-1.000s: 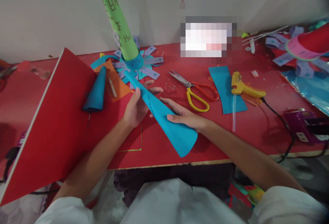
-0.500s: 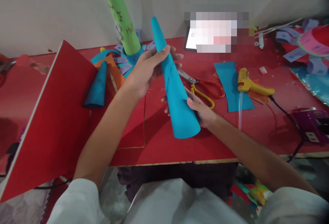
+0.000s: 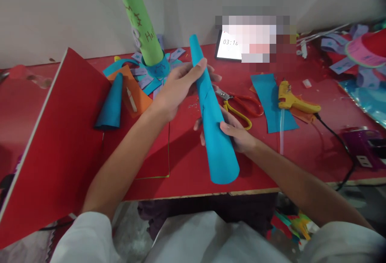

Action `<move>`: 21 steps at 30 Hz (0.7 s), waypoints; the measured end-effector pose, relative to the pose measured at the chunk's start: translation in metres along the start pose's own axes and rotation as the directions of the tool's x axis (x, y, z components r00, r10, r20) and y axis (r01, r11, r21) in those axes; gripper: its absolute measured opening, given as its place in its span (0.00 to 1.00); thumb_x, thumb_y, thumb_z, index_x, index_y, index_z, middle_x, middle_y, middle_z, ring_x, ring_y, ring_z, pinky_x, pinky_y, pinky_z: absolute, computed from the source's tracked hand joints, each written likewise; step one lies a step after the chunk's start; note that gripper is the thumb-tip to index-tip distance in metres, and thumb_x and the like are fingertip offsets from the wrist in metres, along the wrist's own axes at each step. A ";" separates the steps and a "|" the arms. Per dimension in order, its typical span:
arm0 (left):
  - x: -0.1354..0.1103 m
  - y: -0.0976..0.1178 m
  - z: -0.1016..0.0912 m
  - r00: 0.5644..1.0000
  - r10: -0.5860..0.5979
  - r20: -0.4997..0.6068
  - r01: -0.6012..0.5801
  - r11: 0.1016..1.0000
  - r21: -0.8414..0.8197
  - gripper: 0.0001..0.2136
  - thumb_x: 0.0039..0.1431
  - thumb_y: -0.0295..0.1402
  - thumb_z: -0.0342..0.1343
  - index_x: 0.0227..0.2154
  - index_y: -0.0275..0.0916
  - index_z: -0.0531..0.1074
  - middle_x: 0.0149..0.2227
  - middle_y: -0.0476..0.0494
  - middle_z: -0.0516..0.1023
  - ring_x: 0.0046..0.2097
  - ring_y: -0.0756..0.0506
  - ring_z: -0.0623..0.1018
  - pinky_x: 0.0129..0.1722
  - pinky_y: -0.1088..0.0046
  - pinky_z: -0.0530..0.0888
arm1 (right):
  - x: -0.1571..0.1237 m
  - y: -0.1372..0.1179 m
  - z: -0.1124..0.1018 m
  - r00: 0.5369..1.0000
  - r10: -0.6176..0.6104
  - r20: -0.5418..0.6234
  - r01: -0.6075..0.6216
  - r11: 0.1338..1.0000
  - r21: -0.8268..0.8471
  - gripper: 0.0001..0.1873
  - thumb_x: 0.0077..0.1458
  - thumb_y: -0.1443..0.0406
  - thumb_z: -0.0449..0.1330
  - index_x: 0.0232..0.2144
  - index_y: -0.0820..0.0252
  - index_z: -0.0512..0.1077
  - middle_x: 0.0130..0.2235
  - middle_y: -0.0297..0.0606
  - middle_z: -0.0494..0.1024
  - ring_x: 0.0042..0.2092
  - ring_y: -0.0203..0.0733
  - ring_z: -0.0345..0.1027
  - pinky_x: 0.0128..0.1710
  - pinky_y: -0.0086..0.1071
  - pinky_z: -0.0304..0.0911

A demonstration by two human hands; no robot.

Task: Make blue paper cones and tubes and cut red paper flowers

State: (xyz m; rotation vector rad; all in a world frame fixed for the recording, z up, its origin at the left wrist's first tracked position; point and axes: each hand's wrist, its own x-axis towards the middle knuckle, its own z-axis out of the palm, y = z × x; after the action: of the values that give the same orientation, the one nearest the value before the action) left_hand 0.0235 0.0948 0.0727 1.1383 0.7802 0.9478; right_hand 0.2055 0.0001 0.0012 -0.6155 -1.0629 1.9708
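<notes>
A blue paper cone (image 3: 215, 128) is held above the red table, its narrow end pointing up and away and its wide end toward me. My left hand (image 3: 187, 82) wraps round the upper part, thumb on top. Lower down, my right hand (image 3: 233, 132) grips the cone with its thumb on the near face and fingers showing on the far side. A seam runs slantwise along the cone's middle. Just behind the right hand lie scissors (image 3: 245, 106) with red and yellow handles, partly covered by that hand.
A second blue cone (image 3: 110, 104) leans by a red board (image 3: 57, 150) at left, beside orange paper (image 3: 140, 98). A green tube (image 3: 144, 29) stands in a blue base. At right, a yellow glue gun (image 3: 297, 100) rests on blue paper (image 3: 265, 94). A screen (image 3: 230, 46) stands behind.
Both hands still hold the cone. Its narrow end has moved right and down, and its wide end has come nearer to me, so it sits lower in view.
</notes>
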 end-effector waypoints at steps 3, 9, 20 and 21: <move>-0.001 -0.003 0.001 0.998 -0.055 -0.019 0.055 0.998 -0.026 0.15 0.67 0.39 0.68 0.50 0.35 0.79 0.50 0.38 0.87 0.57 0.30 0.85 0.54 0.51 0.87 | 0.001 -0.002 0.000 0.995 -0.031 -0.092 0.029 0.999 -0.023 0.42 0.59 0.45 0.71 0.67 0.49 0.62 0.53 0.47 0.84 0.37 0.45 0.81 0.33 0.38 0.79; 0.004 -0.008 -0.007 0.995 -0.007 0.099 0.014 0.997 -0.073 0.15 0.64 0.37 0.71 0.49 0.36 0.79 0.46 0.39 0.88 0.55 0.30 0.86 0.52 0.52 0.86 | 0.000 -0.011 -0.003 0.999 -0.007 -0.034 0.009 0.998 0.056 0.37 0.61 0.38 0.65 0.61 0.50 0.69 0.57 0.47 0.81 0.43 0.47 0.82 0.45 0.46 0.81; -0.004 0.002 0.017 0.992 0.067 0.109 -0.087 0.978 0.192 0.11 0.68 0.42 0.66 0.41 0.38 0.79 0.42 0.42 0.87 0.45 0.41 0.85 0.42 0.65 0.82 | 0.001 -0.010 -0.009 0.996 0.040 0.077 -0.051 0.988 0.146 0.37 0.59 0.36 0.66 0.57 0.53 0.71 0.47 0.43 0.83 0.34 0.42 0.79 0.33 0.35 0.77; -0.004 0.003 0.016 0.992 0.063 0.106 -0.083 0.976 0.202 0.11 0.68 0.42 0.66 0.42 0.39 0.79 0.42 0.43 0.87 0.44 0.42 0.85 0.43 0.65 0.82 | 0.001 -0.010 -0.010 0.997 0.034 0.072 -0.043 0.989 0.138 0.39 0.58 0.34 0.66 0.57 0.54 0.72 0.48 0.44 0.83 0.36 0.43 0.80 0.34 0.36 0.78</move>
State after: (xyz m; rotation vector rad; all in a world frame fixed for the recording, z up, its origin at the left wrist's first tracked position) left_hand 0.0356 0.0855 0.0794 1.3928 0.7733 0.8783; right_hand 0.2159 0.0084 0.0045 -0.4979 -0.9511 2.0934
